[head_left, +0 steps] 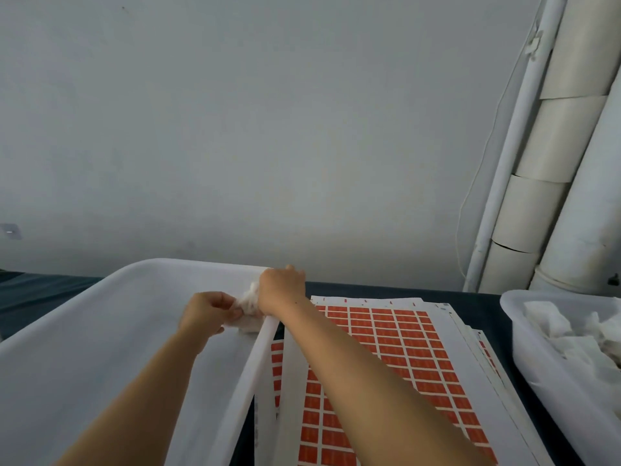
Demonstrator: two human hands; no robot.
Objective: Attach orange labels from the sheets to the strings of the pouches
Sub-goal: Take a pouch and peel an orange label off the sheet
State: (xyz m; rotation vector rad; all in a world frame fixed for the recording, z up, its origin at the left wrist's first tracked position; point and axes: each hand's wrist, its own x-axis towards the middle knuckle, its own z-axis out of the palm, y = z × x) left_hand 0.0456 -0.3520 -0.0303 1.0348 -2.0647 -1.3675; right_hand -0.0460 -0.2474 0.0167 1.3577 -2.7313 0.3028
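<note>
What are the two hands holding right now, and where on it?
Both hands grip one white pouch over the large tray: left hand at its left edge, right hand at its right; exact part unclear.

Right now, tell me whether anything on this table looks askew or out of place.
The stack of white sheets of orange labels is fanned out, its lower sheets' edges sticking out to the right rather than squared up. Otherwise nothing stands out: both hands, left hand and right hand, hold a white fabric pouch over the large white tray.
</note>
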